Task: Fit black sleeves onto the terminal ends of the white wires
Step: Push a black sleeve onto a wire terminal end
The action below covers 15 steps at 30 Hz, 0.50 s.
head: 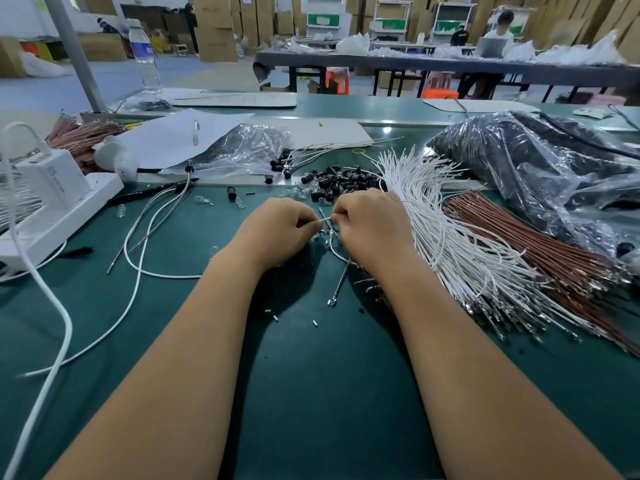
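Over green mat (311,393), both hands pinch crosswise white wire (323,220).

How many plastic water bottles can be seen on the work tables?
1. The water bottle stands upright at the far left edge of the green table, beside the grey post. Others may be hidden among the clutter on the far table.

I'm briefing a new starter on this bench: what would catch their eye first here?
First, the two hands at centre: the left hand and right hand pinch a thin white wire between them. To the right fans a big bundle of white wires, with brown wires beside it. Just beyond the hands lies a heap of black sleeves on the green table.
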Available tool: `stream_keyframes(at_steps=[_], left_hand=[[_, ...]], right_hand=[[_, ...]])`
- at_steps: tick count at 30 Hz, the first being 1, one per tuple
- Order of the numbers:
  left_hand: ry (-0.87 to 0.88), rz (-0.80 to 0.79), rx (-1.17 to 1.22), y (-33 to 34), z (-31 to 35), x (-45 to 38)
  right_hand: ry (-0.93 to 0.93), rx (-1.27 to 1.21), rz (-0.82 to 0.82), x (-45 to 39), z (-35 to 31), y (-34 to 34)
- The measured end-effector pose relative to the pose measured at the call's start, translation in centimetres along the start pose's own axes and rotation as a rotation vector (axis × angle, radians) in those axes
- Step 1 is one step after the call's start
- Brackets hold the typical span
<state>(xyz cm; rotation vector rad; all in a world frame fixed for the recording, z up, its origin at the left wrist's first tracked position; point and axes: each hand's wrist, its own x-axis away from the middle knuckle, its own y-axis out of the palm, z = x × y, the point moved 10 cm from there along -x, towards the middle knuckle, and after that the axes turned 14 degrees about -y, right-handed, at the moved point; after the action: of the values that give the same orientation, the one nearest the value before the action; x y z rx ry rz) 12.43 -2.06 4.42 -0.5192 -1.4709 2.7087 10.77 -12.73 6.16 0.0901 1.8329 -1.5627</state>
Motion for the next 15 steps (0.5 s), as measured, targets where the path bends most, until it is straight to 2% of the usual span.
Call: stream_keyframes(at_steps=[6,11,15], left_hand=[[-0.062,0.101,-0.020,-0.7,-0.1,0.2],[-0.142,0.202,-0.013,-1.7,-1.0,0.2],[-0.150,0.211,0.029,-1.7,-1.1,0.2]], right_hand=[[0.039,-0.029,-0.012,0.2,0.2,-0.1],[0.067,-0.184,-0.055,0.3,0.4,0.9],[0.137,-0.133,-0.051,0.6,1.8,1.1]])
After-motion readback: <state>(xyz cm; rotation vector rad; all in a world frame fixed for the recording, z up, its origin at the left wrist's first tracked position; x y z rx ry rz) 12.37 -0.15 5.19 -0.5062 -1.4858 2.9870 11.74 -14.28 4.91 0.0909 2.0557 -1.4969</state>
